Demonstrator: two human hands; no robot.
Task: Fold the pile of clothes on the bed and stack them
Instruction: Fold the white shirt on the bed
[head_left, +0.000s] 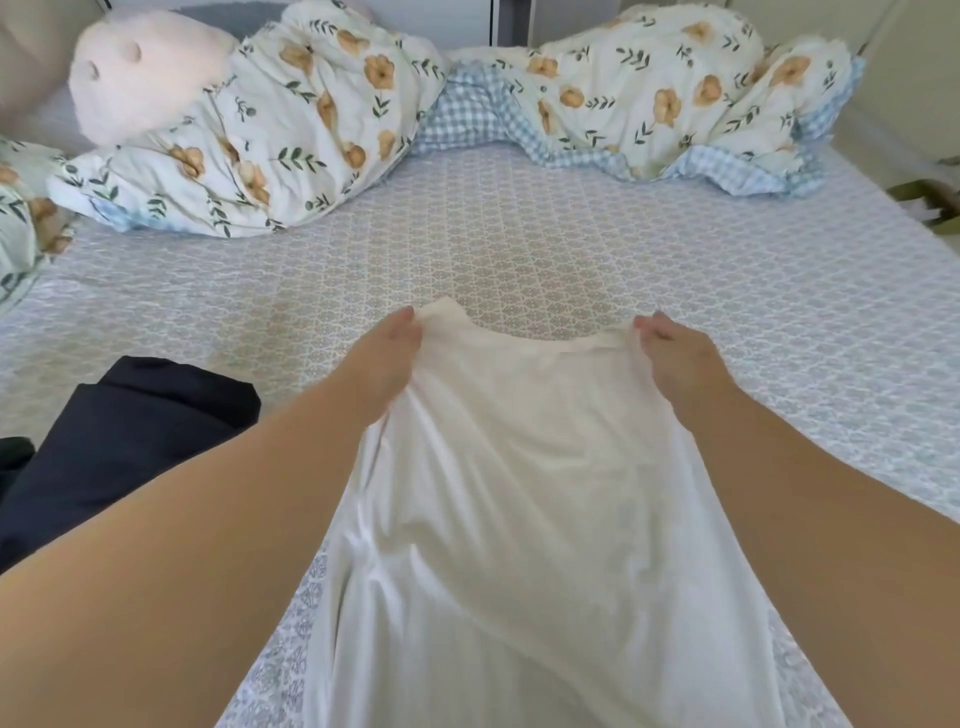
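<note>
Both bare arms reach forward over the bed. The left hand and the right hand each pinch a far top corner of a white garment, fingers curled around the cloth, hands level and spread apart. The garment stretches between them and drapes toward the viewer. A dark folded garment lies on the near left. A floral duvet is bunched along the far side.
</note>
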